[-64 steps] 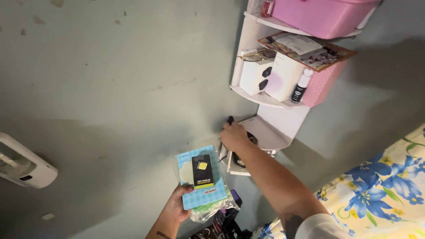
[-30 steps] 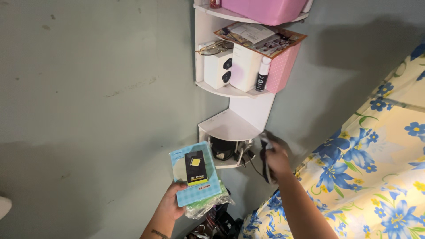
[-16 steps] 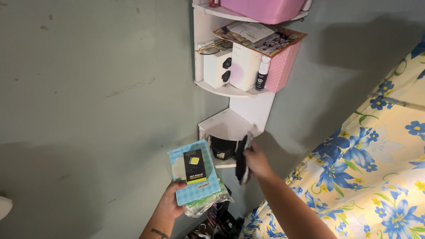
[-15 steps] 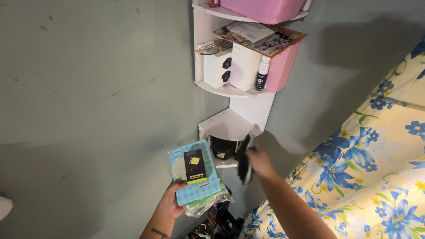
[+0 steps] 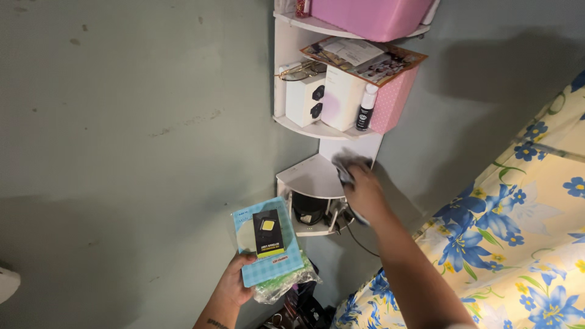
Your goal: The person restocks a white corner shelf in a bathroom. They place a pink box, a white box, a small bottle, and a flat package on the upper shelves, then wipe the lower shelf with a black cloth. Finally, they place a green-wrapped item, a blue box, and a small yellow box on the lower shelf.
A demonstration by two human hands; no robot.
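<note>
My left hand point(image 5: 234, 285) grips a light blue packet point(image 5: 267, 240) with a black card on its front, plus a crinkled clear plastic bag point(image 5: 285, 286) beneath it. It is held low, in front of the grey-green wall. My right hand point(image 5: 364, 190) is closed on a dark cloth point(image 5: 346, 166) and presses it onto the bare white shelf point(image 5: 308, 176) of a white corner shelf unit point(image 5: 286, 67). The cloth is blurred.
The shelf above holds white boxes point(image 5: 326, 97), glasses, a small black bottle point(image 5: 365, 109) and a pink box point(image 5: 393, 100) topped with papers. A pink bin point(image 5: 378, 15) sits on top. A dark round object point(image 5: 308, 208) sits below. A floral bedsheet point(image 5: 518, 231) lies right.
My right hand rose from the lower shelf's edge with the dark cloth and now rests on the bare middle shelf. The left hand has kept the packet steady.
</note>
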